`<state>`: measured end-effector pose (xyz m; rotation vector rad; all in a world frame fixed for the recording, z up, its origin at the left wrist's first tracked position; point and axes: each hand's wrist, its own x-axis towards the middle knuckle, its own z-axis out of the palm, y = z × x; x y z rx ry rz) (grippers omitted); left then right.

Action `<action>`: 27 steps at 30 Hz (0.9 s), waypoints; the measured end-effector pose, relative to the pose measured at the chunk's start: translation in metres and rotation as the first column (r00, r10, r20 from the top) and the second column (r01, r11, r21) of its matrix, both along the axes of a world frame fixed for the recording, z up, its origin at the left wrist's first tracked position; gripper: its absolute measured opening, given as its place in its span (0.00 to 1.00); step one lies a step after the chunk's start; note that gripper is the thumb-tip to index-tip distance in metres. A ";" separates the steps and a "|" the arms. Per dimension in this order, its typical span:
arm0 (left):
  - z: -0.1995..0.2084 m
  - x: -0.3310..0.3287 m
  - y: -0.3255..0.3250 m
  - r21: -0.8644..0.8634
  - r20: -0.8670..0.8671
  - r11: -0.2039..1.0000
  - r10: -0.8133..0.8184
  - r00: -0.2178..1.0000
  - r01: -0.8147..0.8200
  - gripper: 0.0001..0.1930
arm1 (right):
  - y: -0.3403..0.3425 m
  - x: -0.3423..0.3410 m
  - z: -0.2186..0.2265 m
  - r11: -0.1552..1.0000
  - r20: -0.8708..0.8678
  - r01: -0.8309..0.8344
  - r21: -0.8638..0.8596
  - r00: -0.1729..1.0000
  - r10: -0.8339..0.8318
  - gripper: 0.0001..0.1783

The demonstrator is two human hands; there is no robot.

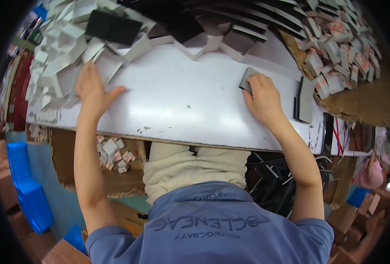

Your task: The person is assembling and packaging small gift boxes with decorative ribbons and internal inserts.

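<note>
My left hand (91, 91) is at the left of the white tabletop (177, 94), thumb stretched out from its fingers. Its slightly blurred fingertips reach the edge of a heap of white open boxes (67, 44); whether they touch the nearest white box (107, 65) I cannot tell. On the right, my right hand (264, 97) is closed over a small grey block with dark edges (246, 79), fingers and thumb on its near side. Further right, a grey panel with black edging (306, 100) lies beside my right wrist.
Black pieces (113, 27) lie on the white boxes, with rows of black strips (265, 17) along the back. At right, cardboard (358, 103) holds many small white boxes with orange print (336, 53). An open carton (67, 154) with small boxes sits under the table's front edge.
</note>
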<state>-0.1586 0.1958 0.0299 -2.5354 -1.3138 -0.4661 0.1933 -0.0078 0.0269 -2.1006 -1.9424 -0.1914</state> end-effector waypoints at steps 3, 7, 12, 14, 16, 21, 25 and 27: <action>-0.004 0.009 -0.028 -0.114 0.263 0.976 -0.152 0.953 0.187 0.36 | -0.014 0.015 -0.010 0.982 0.019 -0.021 0.189 1.000 0.018 0.12; -0.012 0.064 -0.110 -0.441 0.448 0.736 -0.316 0.836 0.514 0.38 | 0.000 -0.022 0.021 0.766 0.070 -0.332 0.551 0.933 0.354 0.09; -0.025 0.116 -0.135 -0.446 0.485 0.598 -0.465 0.741 0.666 0.52 | -0.024 -0.073 0.026 0.742 0.050 -0.668 0.051 0.744 0.666 0.11; -0.022 0.122 -0.138 -0.384 0.582 0.469 -0.546 0.603 0.795 0.49 | -0.031 -0.066 0.017 0.789 -0.272 -0.613 0.047 0.752 0.600 0.09; -0.026 0.118 -0.136 -0.373 0.575 0.438 -0.583 0.574 0.818 0.44 | -0.036 -0.047 0.020 0.817 -0.397 -0.572 0.072 0.735 0.550 0.08; -0.007 0.073 -0.116 -0.327 0.334 0.582 -0.666 0.667 0.744 0.27 | -0.065 0.133 0.041 0.926 0.029 0.322 0.197 0.942 -0.333 0.08; 0.025 0.071 -0.112 -0.438 0.112 0.641 -0.656 0.746 0.630 0.24 | -0.103 0.195 0.030 0.793 0.348 0.603 -0.083 0.763 -0.544 0.10; 0.022 0.078 -0.113 -0.458 0.146 0.616 -0.659 0.738 0.641 0.22 | -0.101 0.187 0.034 0.824 0.277 0.535 0.186 0.776 -0.566 0.13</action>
